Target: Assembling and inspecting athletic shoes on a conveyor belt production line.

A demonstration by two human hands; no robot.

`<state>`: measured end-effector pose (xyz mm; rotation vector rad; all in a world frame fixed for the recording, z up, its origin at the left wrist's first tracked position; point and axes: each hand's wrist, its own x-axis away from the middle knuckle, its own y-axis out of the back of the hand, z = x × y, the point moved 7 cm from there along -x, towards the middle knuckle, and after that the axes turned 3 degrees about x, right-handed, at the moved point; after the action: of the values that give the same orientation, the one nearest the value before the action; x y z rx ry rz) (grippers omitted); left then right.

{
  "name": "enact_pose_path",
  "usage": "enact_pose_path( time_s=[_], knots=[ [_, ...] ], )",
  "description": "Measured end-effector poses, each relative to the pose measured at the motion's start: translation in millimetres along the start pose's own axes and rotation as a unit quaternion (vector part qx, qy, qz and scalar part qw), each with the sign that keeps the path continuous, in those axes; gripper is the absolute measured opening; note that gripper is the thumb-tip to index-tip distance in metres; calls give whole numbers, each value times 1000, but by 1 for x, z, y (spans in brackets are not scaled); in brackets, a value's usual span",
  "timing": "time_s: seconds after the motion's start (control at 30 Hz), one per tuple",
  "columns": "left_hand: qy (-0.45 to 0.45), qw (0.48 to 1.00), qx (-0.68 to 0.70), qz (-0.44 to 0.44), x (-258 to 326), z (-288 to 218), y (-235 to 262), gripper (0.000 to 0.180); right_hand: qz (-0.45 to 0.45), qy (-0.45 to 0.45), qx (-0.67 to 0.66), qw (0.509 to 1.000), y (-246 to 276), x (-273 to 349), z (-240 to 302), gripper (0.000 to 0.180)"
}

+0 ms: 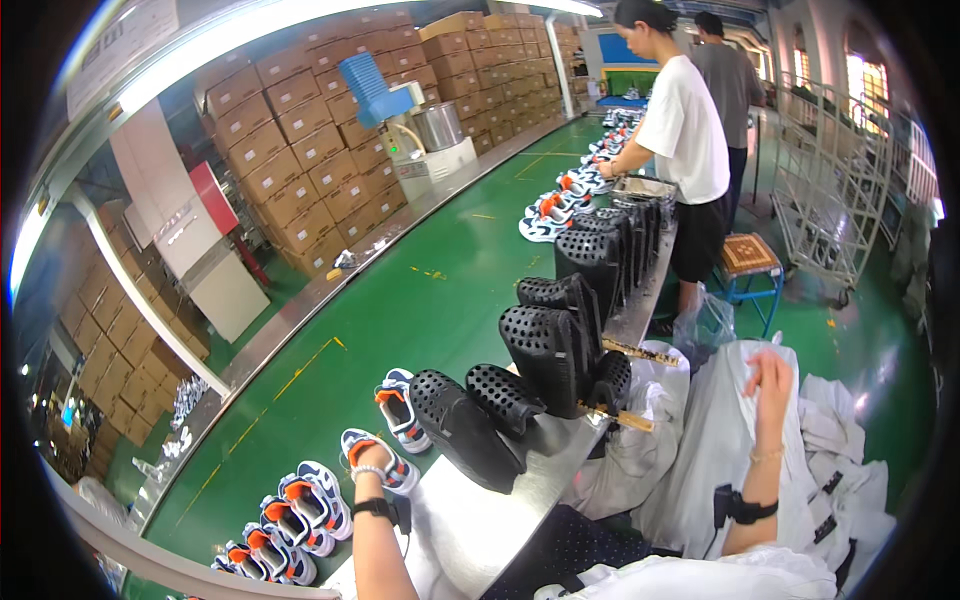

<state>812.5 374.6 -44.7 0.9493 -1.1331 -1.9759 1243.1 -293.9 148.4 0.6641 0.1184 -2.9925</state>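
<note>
My left hand (368, 456) reaches over the green belt and grips a white, navy and orange sneaker (405, 474); its fingers are partly hidden at the shoe's opening. A matching sneaker (401, 412) lies just beyond it. Several more sneakers (308, 505) line the belt at the lower left. My right hand (769, 373) is off to the right above a white sack (735, 400), its fingers loosely bent and apart with nothing in them. Black perforated shoe forms (465, 430) stand along the metal ledge between my hands.
The green conveyor belt (400, 300) runs away to the far right. Another person (685, 150) works beside it, with someone behind. A blue-framed stool (752, 262), a wire cart (830, 190) and wooden handles (625, 418) are on the right. Stacked cartons (300, 150) stand beyond the belt.
</note>
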Motion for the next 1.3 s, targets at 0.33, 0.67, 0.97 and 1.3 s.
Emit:
enact_pose_path(
  time_s=[0.33, 0.67, 0.97, 1.3],
  knots=[
    [-265, 897, 182, 305, 45, -40, 40, 24, 219, 99, 59, 969, -199, -33, 92, 19],
    [-31, 991, 103, 74, 59, -51, 140, 15, 368, 225, 379, 819, -277, -20, 96, 52],
    [58, 940, 324, -91, 74, 3, 143, 40, 360, 323, 513, 709, -302, 4, 107, 59],
    [208, 759, 591, -181, 178, 10, 110, 70, 261, 323, 403, 815, -292, 9, 186, 54]
  ],
)
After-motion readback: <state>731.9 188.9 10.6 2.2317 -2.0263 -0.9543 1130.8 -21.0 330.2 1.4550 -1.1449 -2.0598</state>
